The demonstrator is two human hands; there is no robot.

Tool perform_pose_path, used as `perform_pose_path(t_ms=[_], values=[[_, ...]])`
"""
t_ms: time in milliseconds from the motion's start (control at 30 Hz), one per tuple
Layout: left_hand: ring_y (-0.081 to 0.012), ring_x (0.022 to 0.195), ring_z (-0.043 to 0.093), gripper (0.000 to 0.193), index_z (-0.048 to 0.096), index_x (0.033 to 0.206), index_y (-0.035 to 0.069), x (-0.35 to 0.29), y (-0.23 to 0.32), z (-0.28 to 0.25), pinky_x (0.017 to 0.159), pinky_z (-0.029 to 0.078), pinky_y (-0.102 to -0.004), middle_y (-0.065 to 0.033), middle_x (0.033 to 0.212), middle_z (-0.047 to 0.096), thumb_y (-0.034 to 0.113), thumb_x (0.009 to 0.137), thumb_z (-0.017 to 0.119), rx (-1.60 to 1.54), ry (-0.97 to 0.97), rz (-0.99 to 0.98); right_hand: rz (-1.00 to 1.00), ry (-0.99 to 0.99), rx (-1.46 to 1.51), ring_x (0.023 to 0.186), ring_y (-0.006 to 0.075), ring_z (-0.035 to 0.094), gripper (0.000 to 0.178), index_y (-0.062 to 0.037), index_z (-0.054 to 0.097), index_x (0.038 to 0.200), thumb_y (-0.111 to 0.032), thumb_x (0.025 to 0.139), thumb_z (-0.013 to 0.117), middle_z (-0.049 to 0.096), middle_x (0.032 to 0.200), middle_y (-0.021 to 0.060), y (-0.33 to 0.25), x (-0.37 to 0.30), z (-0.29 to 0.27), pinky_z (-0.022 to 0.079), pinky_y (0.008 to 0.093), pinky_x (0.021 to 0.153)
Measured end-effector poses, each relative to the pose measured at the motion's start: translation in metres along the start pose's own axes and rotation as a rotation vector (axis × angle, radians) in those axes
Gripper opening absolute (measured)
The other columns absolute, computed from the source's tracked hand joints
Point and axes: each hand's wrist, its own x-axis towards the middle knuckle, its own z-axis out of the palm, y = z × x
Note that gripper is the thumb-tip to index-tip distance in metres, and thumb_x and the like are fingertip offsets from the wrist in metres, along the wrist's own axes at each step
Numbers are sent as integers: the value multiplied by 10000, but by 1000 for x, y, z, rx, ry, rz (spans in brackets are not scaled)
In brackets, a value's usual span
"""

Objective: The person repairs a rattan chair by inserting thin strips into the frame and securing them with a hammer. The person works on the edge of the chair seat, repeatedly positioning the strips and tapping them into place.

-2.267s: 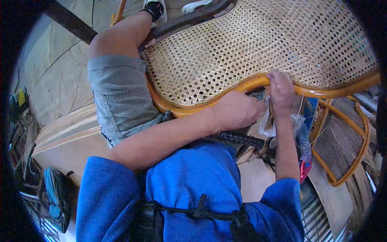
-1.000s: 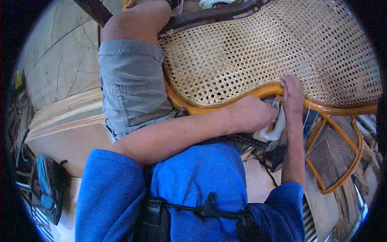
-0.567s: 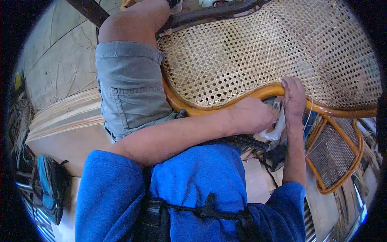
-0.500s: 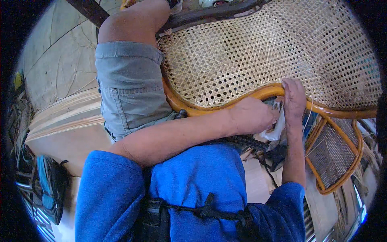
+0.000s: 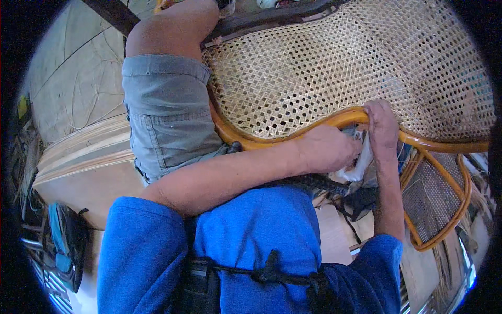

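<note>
A pale woven cane panel (image 5: 293, 73) fills the upper right, edged by a curved, glossy orange-brown rattan frame (image 5: 251, 140). My left forearm crosses from the left to the frame's near edge. There my left hand (image 5: 332, 149) is closed just below the rim, its fingertips turned away from view; what they hold is hidden. Beside it, my right hand (image 5: 383, 125) is bent over the rim, fingers closed on the frame at the edge of the weave. A crumpled white plastic bag (image 5: 358, 167) shows between and below the two hands.
A smaller rattan piece with a mesh panel (image 5: 431, 193) lies at the right. Stacked wooden boards (image 5: 86, 152) stand left of my leg in grey shorts (image 5: 167, 104). A black and blue bag (image 5: 65, 243) sits lower left. A dark bar (image 5: 112, 14) crosses the upper left.
My right elbow and forearm have swung slightly outward to the right. Both hands stay at nearly the same place on the rim; the panel has hardly shifted.
</note>
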Motion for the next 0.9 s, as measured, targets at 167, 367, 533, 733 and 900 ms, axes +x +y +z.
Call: perform_pose_path(t_ms=[167, 367, 533, 733, 900], values=[[-292, 634, 655, 119, 584, 827, 78, -1, 1, -5, 535, 517, -428, -119, 721, 651, 179, 781, 541, -5, 26, 14, 8, 1, -18, 792, 319, 567, 130, -48, 573, 904, -52, 793, 506, 543, 851, 137, 6, 0, 6, 461, 403, 683], [-294, 626, 649, 118, 568, 826, 63, 2, 1, -5, 522, 515, -432, -121, 718, 640, 167, 786, 526, -25, -20, 4, 29, -101, -126, 780, 311, 565, 135, -23, 570, 936, -32, 815, 509, 557, 863, 134, 13, -1, 6, 466, 371, 692], [-310, 661, 648, 138, 560, 812, 52, -1, 1, -5, 567, 519, -433, -131, 726, 637, 179, 804, 508, -76, 33, 35, 68, 246, 85, 863, 304, 578, 132, -16, 570, 943, -60, 822, 544, 581, 922, 145, -4, -1, 4, 457, 366, 770], [-158, 601, 566, 215, 634, 861, 23, -6, -12, -42, 542, 456, -312, -72, 692, 600, 213, 873, 533, -486, 492, -309, 270, -461, 494, 902, 364, 562, 253, -24, 587, 1016, -170, 809, 585, 596, 936, 190, -111, -75, 4, 456, 416, 809], [-122, 645, 517, 256, 624, 918, -2, -3, -50, -95, 619, 446, -283, -60, 696, 588, 237, 880, 539, -314, 552, -511, 57, -370, 474, 896, 380, 559, 301, -10, 570, 999, -256, 826, 581, 588, 932, 205, -136, -105, 19, 456, 430, 814]])
